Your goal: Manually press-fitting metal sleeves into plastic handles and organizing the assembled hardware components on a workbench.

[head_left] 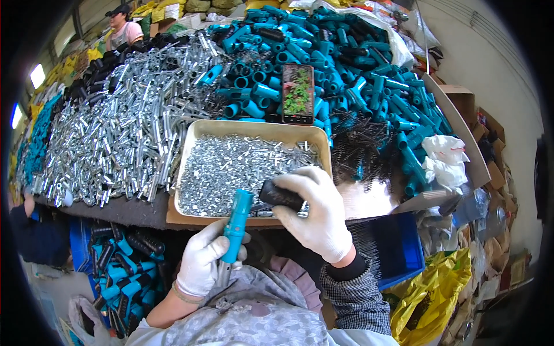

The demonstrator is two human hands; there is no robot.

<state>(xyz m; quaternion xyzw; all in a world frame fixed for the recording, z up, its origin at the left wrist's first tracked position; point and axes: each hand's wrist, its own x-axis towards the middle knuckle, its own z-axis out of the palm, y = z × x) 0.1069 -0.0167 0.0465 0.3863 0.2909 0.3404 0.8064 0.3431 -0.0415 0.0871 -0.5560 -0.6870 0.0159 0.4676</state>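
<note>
Nearest me, my left hand [203,262] in its white glove is clamped around a teal plastic handle [236,225] with a metal tube [224,272] sticking out of its lower end; the handle stands nearly upright, tilted a little to the right, just in front of the tray's near edge. My right hand [316,210], gloved the same way, is closed on a short black grip [280,196] that lies almost level, its left end close to the top of the teal handle but, as far as I can tell, not touching it; the hand hovers over the near right corner of the tray.

Below left of my hands a blue crate [81,242] holds finished teal and black pieces; a second blue bin [398,245] sits to my right, with a yellow bag [430,294] beside it.

Beyond my hands the beige tray [190,144] rests on the worktop [124,210], filled with small silver screws [231,170]; dark springs [363,147] lie just right of it; crumpled white rags [444,158] lie further right.

Behind the tray a phone [298,94] leans upright against a heap of teal handles [346,63]; left of that spreads a wide heap of silver tubes [124,124], with black grips [101,72] behind; farthest off, another person [123,26] stands at the worktop's far left end.
</note>
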